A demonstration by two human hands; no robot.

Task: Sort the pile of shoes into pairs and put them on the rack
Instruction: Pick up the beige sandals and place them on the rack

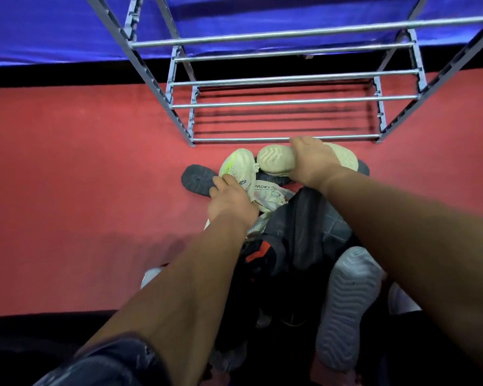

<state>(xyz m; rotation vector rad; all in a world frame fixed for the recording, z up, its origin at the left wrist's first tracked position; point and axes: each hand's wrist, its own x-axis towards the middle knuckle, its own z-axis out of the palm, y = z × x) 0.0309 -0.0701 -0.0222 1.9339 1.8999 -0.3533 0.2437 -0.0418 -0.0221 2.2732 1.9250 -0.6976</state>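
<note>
A pile of shoes lies on the red floor just in front of the metal shoe rack (pixel 285 140). My left hand (pixel 230 200) grips a white sneaker with a yellow-green streak (pixel 236 165) at the pile's far left. My right hand (pixel 311 160) is clamped over a second white sneaker (pixel 275 160), which lies sole-up near the rack's lowest front bar. Below them lie dark shoes (pixel 304 227) and a grey shoe turned sole-up (pixel 346 307). A dark sole (pixel 197 179) sticks out at the left.
The rack's shelves of silver bars (pixel 293 101) hold no shoes. Behind the rack hangs a blue cloth (pixel 53 29) above a black strip. Red floor (pixel 81 176) spreads to the left and right of the pile.
</note>
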